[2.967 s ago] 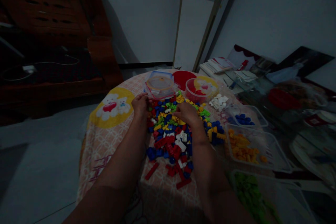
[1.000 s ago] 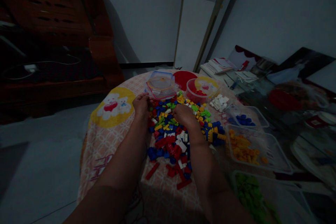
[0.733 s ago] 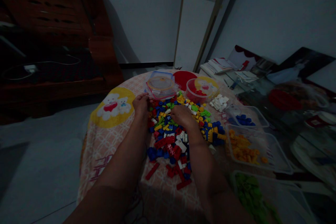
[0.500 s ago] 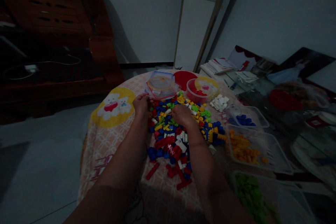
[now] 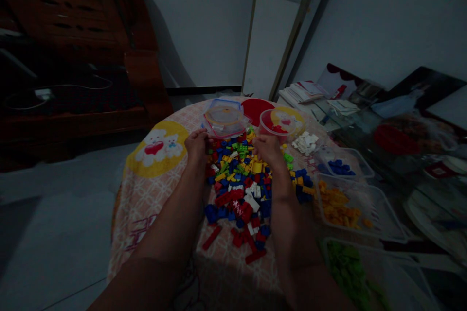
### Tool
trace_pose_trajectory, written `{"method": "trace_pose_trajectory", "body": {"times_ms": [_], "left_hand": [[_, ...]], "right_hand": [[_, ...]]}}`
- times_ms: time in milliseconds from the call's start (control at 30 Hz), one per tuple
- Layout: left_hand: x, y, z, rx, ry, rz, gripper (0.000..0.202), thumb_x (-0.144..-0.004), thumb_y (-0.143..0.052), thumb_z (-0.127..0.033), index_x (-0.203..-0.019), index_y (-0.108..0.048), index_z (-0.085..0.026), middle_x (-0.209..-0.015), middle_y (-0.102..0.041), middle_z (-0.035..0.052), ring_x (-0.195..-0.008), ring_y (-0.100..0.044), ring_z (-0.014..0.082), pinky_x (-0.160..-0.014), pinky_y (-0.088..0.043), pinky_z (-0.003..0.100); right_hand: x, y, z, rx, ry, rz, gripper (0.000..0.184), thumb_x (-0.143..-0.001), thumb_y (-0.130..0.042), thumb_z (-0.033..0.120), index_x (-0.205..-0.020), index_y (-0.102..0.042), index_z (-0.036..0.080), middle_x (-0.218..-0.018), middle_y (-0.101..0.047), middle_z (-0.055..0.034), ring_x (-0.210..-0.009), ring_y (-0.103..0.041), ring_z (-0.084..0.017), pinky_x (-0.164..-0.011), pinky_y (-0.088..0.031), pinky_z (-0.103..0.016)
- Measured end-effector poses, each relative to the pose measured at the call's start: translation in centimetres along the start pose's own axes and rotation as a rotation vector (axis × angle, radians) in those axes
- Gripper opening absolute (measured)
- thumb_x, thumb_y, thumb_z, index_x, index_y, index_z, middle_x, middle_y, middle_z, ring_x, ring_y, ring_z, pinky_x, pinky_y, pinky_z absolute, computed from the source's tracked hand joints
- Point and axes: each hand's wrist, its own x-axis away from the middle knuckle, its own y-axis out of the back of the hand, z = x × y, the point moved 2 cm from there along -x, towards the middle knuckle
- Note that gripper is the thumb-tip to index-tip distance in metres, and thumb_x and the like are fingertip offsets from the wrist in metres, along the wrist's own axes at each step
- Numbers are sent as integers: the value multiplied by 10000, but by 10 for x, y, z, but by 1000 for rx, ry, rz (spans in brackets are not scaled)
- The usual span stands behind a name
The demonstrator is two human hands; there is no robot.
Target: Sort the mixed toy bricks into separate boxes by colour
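A mixed pile of toy building bricks [image 5: 237,189] in red, blue, yellow, green and white spreads over the table between my forearms. My left hand [image 5: 196,145] rests at the pile's far left edge, close to the stacked clear lids [image 5: 224,119]. Its fingers are curled in; whatever they hold is too dark and small to make out. My right hand [image 5: 269,149] is over the far right of the pile, just in front of a clear round tub [image 5: 262,126] with red bricks [image 5: 280,129] inside. Its fingers are bent together, and what lies between them is hidden.
White bricks [image 5: 305,143] lie heaped right of the tub. Along the right edge stand clear boxes with blue bricks [image 5: 339,167], yellow bricks [image 5: 333,204] and green bricks [image 5: 345,265]. A patterned cloth [image 5: 160,204] covers the table; a wooden bench [image 5: 142,73] stands left.
My right hand has moved rightward across the pile toward the round tub, uncovering yellow and green bricks at the pile's middle. My left hand has stayed in place.
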Motion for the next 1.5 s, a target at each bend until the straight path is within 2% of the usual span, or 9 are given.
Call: {"method": "trace_pose_trajectory", "body": {"times_ms": [167,267,367,500,733,1000,1167,1300,1500], "left_hand": [[3,0,-3,-15,0,-8,196,-667,-592,-93,-846,-639,-159,-616,-617,-22,-516,-574,103,-524,-464,187],[5,-1,-4,-18,4,-20,177,-679,-603,-90,-836,-635,-165,-603,-605,-30,-509,-565,100,-514,-453,183],[6,-1,-4,-24,18,-36,173,-678,-606,-90,-831,-632,-167,-598,-604,-30,-491,-551,98,-487,-428,179],[6,-3,-5,-31,17,-35,213,-656,-586,-96,-851,-642,-160,-613,-611,-25,-497,-556,100,-491,-421,179],[5,-1,-4,-45,30,-35,224,-654,-589,-104,-863,-641,-166,-626,-611,-21,-514,-566,111,-516,-439,198],[0,1,-5,-65,-36,-10,168,-643,-598,-117,-799,-633,-168,-600,-597,-27,-481,-537,99,-502,-434,187],[-17,23,-15,-452,-139,34,60,-629,-681,-123,-658,-663,-172,-524,-577,-9,-485,-537,121,-474,-390,174],[-26,36,-16,-718,-82,190,116,-567,-770,-106,-636,-719,-183,-542,-630,20,-497,-554,141,-471,-389,190],[-4,21,-17,-661,136,529,231,-503,-878,-109,-682,-750,-179,-555,-637,12,-451,-541,138,-419,-382,197]], "right_hand": [[-7,27,-11,-126,66,-500,354,-876,-501,384,-967,-745,144,-566,-629,21,-509,-584,-167,-548,-470,-254],[-7,38,-18,10,23,-622,386,-907,-463,340,-1034,-756,123,-676,-707,-48,-675,-670,-223,-696,-528,-310],[-4,40,-20,203,-7,-598,392,-911,-442,269,-1065,-766,113,-945,-786,-152,-905,-711,-269,-870,-523,-354],[0,37,-17,373,-23,-581,410,-917,-438,236,-1135,-768,128,-1142,-776,-182,-1074,-694,-288,-958,-496,-361],[-4,37,-19,374,-2,-553,441,-907,-420,209,-1158,-772,119,-1087,-789,-166,-1028,-715,-274,-895,-520,-331],[-7,21,-9,289,139,-336,347,-914,-495,270,-1021,-800,143,-913,-787,-96,-866,-709,-235,-826,-522,-304],[-5,11,-6,254,191,-183,318,-905,-503,283,-947,-792,156,-868,-770,-71,-836,-698,-219,-793,-520,-299],[-7,14,-12,213,158,-164,326,-893,-503,313,-908,-786,153,-779,-736,-53,-768,-685,-211,-749,-524,-300],[-9,21,-18,158,144,-220,316,-879,-512,334,-862,-779,165,-710,-698,-33,-744,-677,-206,-730,-532,-294]]}}
